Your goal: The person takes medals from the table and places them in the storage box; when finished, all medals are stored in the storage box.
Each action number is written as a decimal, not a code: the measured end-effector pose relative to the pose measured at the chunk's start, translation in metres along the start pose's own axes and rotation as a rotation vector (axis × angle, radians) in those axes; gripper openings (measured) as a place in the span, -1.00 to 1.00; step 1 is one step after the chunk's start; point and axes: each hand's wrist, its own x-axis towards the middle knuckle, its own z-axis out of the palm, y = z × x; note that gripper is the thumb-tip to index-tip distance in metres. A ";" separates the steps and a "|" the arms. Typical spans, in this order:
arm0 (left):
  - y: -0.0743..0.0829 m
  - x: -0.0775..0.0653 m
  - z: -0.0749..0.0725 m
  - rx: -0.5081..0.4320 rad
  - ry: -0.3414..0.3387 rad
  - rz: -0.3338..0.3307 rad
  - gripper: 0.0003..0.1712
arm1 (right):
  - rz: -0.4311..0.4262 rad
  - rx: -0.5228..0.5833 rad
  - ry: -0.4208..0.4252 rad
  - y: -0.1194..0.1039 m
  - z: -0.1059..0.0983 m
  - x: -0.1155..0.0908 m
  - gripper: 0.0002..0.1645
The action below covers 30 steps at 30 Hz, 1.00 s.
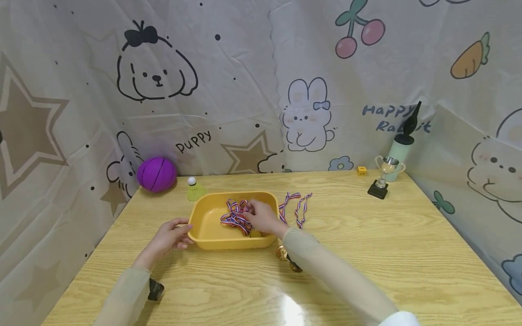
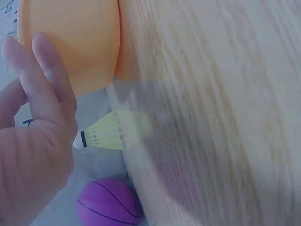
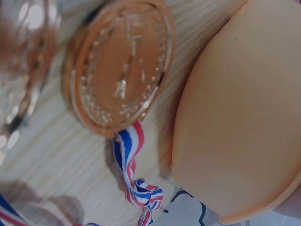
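Observation:
A yellow plastic tub (image 1: 224, 244) stands on the table with a heap of red, white and blue medal ribbons (image 1: 235, 218) inside. A gold medal (image 1: 255, 233) lies near its front wall. My right hand (image 1: 263, 217) reaches in over the tub's right side and pinches the ribbons with bent fingers. At the left rim, my left hand (image 1: 173, 235) touches the tub with extended, spread fingers (image 2: 47, 66). More gold medals (image 1: 281, 252) lie outside, close to my right forearm, their ribbons (image 1: 301, 210) stretched over the table. A striped ribbon (image 3: 127, 150) trails from one medal in the right wrist view.
Behind the tub's left end is a yellow shuttlecock (image 1: 195, 190), with a purple ball (image 1: 157, 174) farther left. At the back right stand a small trophy cup (image 1: 382, 179), a pale green cylinder with a black top (image 1: 401, 149) and a yellow cube (image 1: 361, 171). Printed cloth surrounds the table.

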 end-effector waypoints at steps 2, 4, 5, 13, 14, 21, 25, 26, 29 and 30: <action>0.000 0.000 0.000 -0.002 -0.001 0.000 -0.41 | 0.001 -0.019 0.002 -0.001 0.000 -0.001 -0.87; 0.000 0.000 0.000 -0.003 -0.005 0.001 -0.40 | 0.002 -0.028 0.000 0.000 0.000 -0.001 -0.86; 0.000 0.000 0.000 -0.006 -0.003 -0.001 -0.41 | 0.003 -0.029 -0.002 0.000 0.000 -0.001 -0.86; -0.001 0.000 -0.001 -0.002 -0.011 0.007 -0.41 | 0.025 -0.026 0.025 0.002 0.002 -0.001 -0.81; -0.001 0.000 -0.001 -0.006 -0.004 0.002 -0.43 | 0.030 -0.023 0.033 0.002 0.002 -0.001 -0.79; -0.002 0.001 0.000 -0.006 -0.009 0.002 -0.41 | 0.011 -0.005 0.067 0.003 0.002 -0.002 -0.60; -0.001 0.000 0.001 -0.003 -0.010 0.001 -0.40 | 0.025 -0.006 0.068 0.003 0.003 -0.002 -0.55; -0.001 0.000 0.001 -0.006 -0.008 -0.001 -0.41 | 0.029 -0.004 0.068 0.003 0.003 -0.002 -0.54; -0.001 0.000 0.001 0.001 -0.011 0.004 -0.40 | 0.032 0.020 0.071 0.003 0.002 -0.002 -0.51; -0.001 0.000 0.001 0.001 -0.007 0.002 -0.40 | 0.032 0.032 0.073 0.003 0.002 -0.002 -0.50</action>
